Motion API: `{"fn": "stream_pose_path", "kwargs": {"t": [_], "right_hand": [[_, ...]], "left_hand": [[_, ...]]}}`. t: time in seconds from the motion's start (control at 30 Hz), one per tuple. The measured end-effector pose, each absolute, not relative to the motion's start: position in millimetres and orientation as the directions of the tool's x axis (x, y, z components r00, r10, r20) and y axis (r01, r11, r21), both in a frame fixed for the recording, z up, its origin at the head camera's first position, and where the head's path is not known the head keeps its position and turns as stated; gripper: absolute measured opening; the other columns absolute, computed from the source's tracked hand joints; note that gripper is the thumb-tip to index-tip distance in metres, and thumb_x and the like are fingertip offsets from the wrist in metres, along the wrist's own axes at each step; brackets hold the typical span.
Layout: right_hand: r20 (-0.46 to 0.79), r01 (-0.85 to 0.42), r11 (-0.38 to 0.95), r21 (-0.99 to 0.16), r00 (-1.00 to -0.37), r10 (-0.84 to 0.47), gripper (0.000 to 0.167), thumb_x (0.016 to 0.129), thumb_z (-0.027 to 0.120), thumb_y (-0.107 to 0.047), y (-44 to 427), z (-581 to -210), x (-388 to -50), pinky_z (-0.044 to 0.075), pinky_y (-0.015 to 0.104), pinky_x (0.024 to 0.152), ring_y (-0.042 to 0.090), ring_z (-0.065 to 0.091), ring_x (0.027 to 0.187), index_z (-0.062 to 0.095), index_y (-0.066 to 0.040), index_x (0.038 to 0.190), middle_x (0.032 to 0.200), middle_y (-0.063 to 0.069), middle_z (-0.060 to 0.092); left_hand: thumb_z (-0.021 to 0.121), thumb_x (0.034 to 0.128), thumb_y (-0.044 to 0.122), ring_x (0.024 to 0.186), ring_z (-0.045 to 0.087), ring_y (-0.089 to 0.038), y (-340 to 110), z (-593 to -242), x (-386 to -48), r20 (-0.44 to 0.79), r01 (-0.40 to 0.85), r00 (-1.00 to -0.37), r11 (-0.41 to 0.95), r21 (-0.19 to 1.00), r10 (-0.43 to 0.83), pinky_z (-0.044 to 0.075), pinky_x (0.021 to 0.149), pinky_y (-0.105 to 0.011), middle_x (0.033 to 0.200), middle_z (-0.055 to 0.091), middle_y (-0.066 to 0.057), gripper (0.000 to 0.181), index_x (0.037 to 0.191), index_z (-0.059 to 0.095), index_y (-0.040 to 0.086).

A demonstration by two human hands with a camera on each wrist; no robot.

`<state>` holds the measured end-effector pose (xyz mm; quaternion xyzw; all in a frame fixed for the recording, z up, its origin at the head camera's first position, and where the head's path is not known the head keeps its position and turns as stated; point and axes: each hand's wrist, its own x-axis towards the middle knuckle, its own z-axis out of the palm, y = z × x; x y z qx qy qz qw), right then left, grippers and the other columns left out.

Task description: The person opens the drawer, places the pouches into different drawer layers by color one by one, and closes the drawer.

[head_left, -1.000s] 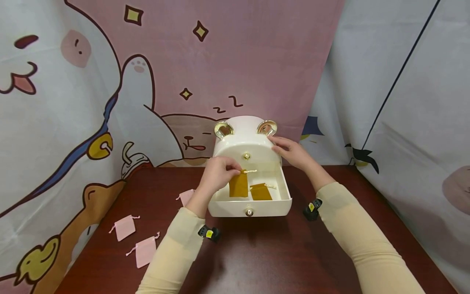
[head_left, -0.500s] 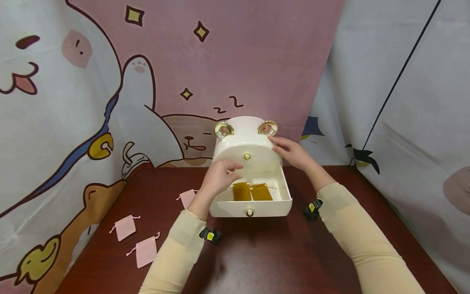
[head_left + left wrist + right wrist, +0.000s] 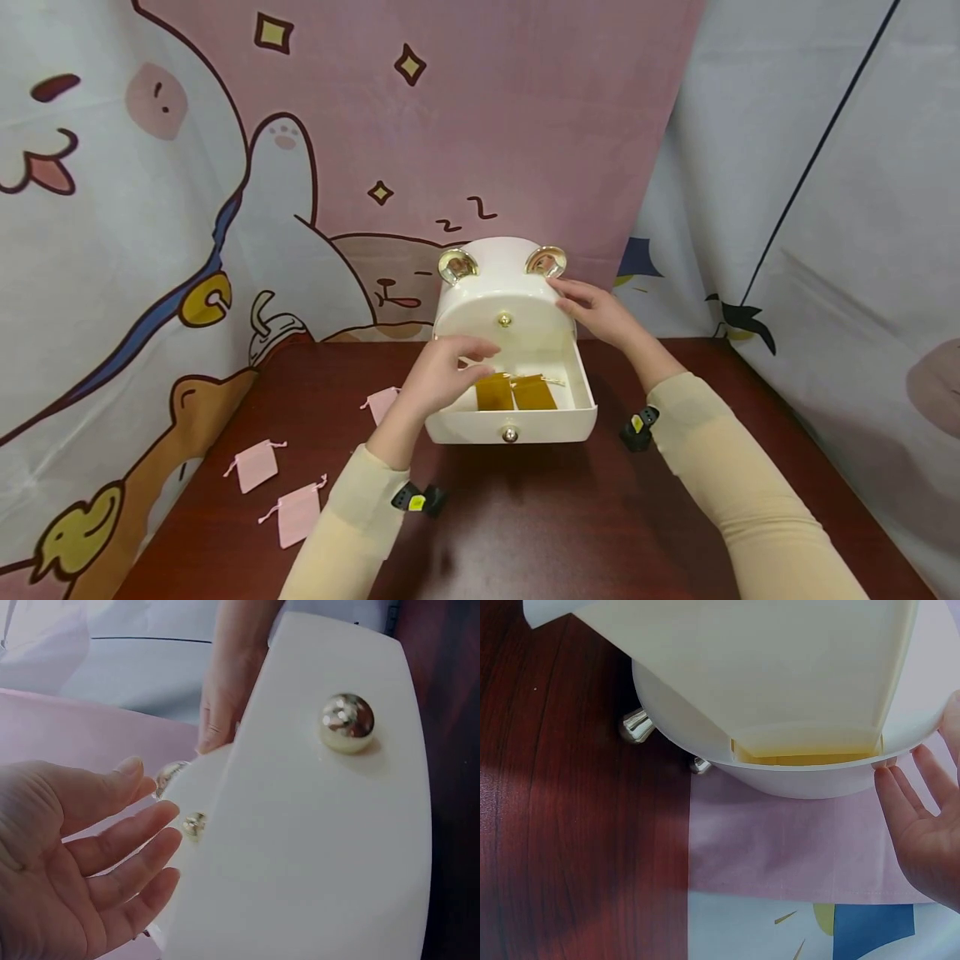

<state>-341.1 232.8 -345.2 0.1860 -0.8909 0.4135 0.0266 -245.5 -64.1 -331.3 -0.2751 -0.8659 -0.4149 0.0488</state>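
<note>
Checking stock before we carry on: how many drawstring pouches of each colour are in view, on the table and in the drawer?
Mustard pouches, in the open drawer: 2
Pink pouches, on the table: 3
Total: 5

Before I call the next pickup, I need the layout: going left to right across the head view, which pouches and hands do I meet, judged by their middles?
Leftmost pink pouch, nearest pink pouch, farthest pink pouch, left hand, left mustard pouch, right mustard pouch, right hand.
</note>
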Motion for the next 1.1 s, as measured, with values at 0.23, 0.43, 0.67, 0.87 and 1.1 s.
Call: {"fn": "stream_pose_path", "kwargs": {"t": [0.23,0.43,0.67,0.87,1.1], "right_hand": [[0.209,-0.357,0.591,-0.723,-0.929,-0.304,0.051,0.102,0.056,-0.032,232,-345,-340,0.032,0.056,0.110,0.035,0.035,0.141,0.045,-0.018,0.150,0.156,0.011,0.036],[0.213,-0.361,0.585,-0.726,-0.927,-0.308,0.051,0.102,0.056,-0.030,231,-344,-339,0.033,0.055,0.110,0.035,0.035,0.141,0.045,-0.017,0.150,0.156,0.011,0.036],[0.214,-0.362,0.588,-0.723,-0.927,-0.308,0.051,0.102,0.056,-0.031,231,-344,-340,0.033,0.055,0.110,0.035,0.035,0.141,0.045,-0.018,0.150,0.156,0.011,0.037],[0.214,-0.365,0.593,-0.718,-0.926,-0.310,0.050,0.102,0.055,-0.030,232,-344,-339,0.032,0.055,0.110,0.034,0.035,0.141,0.045,-0.017,0.150,0.156,0.011,0.037],[0.208,-0.357,0.593,-0.722,-0.929,-0.306,0.051,0.102,0.056,-0.031,232,-344,-339,0.032,0.056,0.110,0.035,0.035,0.141,0.045,-0.018,0.150,0.156,0.011,0.036]], "left_hand": [[0.071,0.0908,0.008,0.102,0.067,-0.023,-70,-327,-231,0.320,0.532,-0.829,0.470,0.704,0.459,0.056,0.083,-0.034,0.109,0.072,-0.007,0.026,0.116,0.073,0.005],[0.073,0.0893,0.006,0.098,0.068,-0.023,-74,-323,-222,0.338,0.559,-0.807,0.440,0.703,0.485,0.057,0.081,-0.032,0.105,0.073,-0.008,0.027,0.116,0.072,0.004],[0.074,0.0878,0.005,0.097,0.069,-0.023,-78,-329,-211,0.369,0.589,-0.771,0.361,0.723,0.518,0.057,0.080,-0.034,0.104,0.074,-0.007,0.027,0.115,0.072,0.004],[0.078,0.0846,0.006,0.094,0.069,-0.027,-77,-340,-201,0.412,0.610,-0.744,0.282,0.741,0.526,0.057,0.080,-0.035,0.101,0.074,-0.007,0.029,0.113,0.073,0.005],[0.081,0.0826,0.009,0.092,0.068,-0.020,-71,-360,-195,0.469,0.636,-0.733,0.252,0.729,0.494,0.057,0.079,-0.033,0.102,0.073,-0.005,0.028,0.110,0.074,0.005]]}}
